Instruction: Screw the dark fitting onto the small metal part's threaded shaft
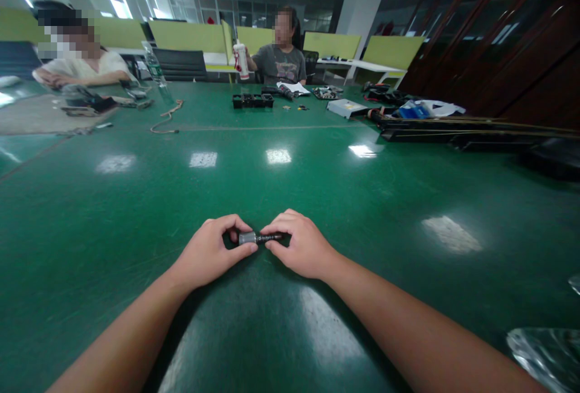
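A small cylindrical metal part (248, 238) with a silver body and a thin, dark, ridged stem lies level between my hands, low over the green tabletop or resting on it. At its silver end, my left hand (211, 250) pinches the body between thumb and fingers. My right hand (303, 243) closes its thumb and fingertips around the dark stem on the other side. The two sets of fingertips are close together but apart. Part of the stem's tip is hidden by the right fingers.
Across the green table (217, 187) are a black tray-like part (252, 101), a cord (167, 118), a clear bottle (155, 69) and a grey metal box (347, 108). Long black bars (421, 130) lie at right. Two people sit opposite; one holds a white bottle (241, 60). Clear plastic (546, 354) is near right.
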Action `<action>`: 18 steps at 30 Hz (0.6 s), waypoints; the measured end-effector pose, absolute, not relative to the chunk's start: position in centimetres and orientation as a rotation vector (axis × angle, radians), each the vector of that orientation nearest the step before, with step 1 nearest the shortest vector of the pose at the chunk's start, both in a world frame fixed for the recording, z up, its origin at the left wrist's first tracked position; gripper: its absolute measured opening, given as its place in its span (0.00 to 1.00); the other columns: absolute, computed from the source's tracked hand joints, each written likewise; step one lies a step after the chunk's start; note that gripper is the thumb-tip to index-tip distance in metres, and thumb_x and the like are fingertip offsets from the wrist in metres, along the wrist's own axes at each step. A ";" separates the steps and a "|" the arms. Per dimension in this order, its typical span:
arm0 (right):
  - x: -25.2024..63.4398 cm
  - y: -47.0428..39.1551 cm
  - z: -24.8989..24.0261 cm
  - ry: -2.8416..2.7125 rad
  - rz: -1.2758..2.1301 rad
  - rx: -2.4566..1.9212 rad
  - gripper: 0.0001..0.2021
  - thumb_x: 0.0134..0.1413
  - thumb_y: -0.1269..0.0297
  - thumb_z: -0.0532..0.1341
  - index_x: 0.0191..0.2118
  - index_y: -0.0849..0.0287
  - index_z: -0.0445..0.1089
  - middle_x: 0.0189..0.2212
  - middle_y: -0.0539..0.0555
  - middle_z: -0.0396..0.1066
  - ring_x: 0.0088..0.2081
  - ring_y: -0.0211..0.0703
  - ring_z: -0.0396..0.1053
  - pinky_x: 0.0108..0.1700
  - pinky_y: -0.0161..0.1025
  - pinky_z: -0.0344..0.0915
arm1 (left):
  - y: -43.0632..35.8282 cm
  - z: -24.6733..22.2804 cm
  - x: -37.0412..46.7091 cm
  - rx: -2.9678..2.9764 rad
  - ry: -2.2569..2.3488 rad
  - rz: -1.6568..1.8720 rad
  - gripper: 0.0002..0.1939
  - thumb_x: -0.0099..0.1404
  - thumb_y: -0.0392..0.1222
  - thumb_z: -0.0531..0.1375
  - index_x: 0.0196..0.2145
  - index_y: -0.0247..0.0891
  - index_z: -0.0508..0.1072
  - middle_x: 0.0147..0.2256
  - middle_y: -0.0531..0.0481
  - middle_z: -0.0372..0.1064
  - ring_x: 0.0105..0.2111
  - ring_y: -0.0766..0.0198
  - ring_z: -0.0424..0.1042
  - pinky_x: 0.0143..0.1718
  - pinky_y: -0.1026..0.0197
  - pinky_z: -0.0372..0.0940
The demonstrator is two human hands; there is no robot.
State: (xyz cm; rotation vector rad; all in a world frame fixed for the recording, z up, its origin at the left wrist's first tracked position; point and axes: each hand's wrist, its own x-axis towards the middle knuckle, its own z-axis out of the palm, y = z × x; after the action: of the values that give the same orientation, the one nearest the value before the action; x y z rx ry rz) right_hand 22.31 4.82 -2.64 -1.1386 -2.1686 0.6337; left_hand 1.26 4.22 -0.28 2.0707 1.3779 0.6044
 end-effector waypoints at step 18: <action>22.9 5.2 -2.6 -1.989 0.491 -1.421 0.07 0.44 0.74 0.63 0.30 0.56 0.75 0.31 0.51 0.73 0.37 0.44 0.68 0.41 0.41 0.62 | 4.3 -0.2 1.3 2.036 1.414 0.647 0.10 0.60 0.47 0.62 0.34 0.39 0.73 0.30 0.52 0.72 0.31 0.60 0.70 0.35 0.59 0.63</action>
State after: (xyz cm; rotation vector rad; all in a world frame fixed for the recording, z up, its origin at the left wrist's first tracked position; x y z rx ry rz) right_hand 22.86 5.21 -2.57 -1.4212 -1.9892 0.4910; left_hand 1.28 4.26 -0.21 2.0360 1.4138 0.6468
